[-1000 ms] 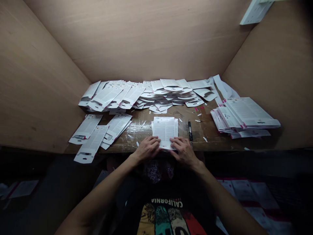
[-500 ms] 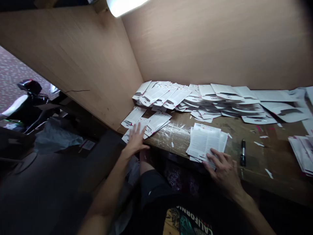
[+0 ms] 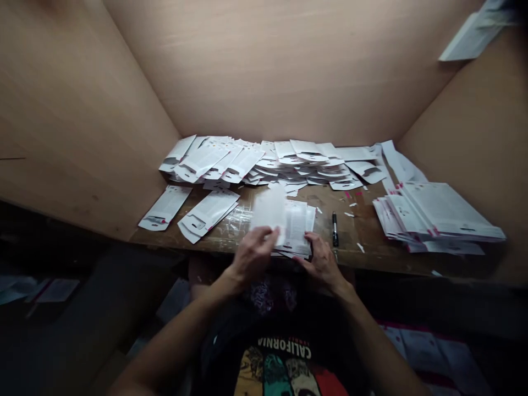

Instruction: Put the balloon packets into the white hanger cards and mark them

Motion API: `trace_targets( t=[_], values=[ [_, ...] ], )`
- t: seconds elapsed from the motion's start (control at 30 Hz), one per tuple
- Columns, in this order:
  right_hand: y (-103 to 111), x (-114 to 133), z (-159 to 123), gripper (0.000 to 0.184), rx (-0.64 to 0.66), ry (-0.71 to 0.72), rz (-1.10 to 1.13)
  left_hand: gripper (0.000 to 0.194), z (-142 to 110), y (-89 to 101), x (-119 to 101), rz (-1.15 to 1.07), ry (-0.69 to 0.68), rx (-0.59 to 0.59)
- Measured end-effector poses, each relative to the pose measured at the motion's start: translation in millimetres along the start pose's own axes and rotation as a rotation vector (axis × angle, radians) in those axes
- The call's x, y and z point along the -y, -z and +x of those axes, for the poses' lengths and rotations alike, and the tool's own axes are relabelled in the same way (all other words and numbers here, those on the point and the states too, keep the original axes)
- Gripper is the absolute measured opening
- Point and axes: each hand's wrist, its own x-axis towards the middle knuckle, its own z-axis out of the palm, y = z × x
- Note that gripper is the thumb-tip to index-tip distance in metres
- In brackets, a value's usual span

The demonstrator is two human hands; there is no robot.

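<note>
My left hand (image 3: 256, 252) is closed on the lower edge of a white printed packet (image 3: 267, 212), which is blurred by motion. This packet overlaps the left side of a small stack of similar packets (image 3: 297, 223) near the table's front edge. At the lower right corner of that stack is my right hand (image 3: 324, 261), thumb and fingers apart, the fingertips touching its edge. Two or more white packets with hang-hole tabs (image 3: 210, 213) lie overlapped to the left, and a single one (image 3: 165, 208) lies beyond them by the side panel.
A long heap of white packets (image 3: 247, 159) runs along the back panel. To the right, a black pen (image 3: 335, 228) lies among paper scraps, and a thick pile of packets (image 3: 445, 212) stands farther right. Wooden panels (image 3: 264, 71) enclose the table (image 3: 231, 234).
My left hand has moved right from the packets at the left and now holds one over the small stack. The single packet at the far left stays. The view has turned right.
</note>
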Motion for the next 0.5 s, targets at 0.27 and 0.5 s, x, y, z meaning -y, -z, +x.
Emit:
trace_targets(
  t=[0.27,0.5],
  values=[
    [7.3,0.6,1.4,0.053,0.103,0.042,0.002,0.027,48.7,-59.8,3.3,-0.439,-0.007,0.53],
    [10.1,-0.3,6.1,0.057,0.111,0.03,0.066,0.014,67.8,-68.3,13.8,-0.488,0.209,0.546]
  ],
)
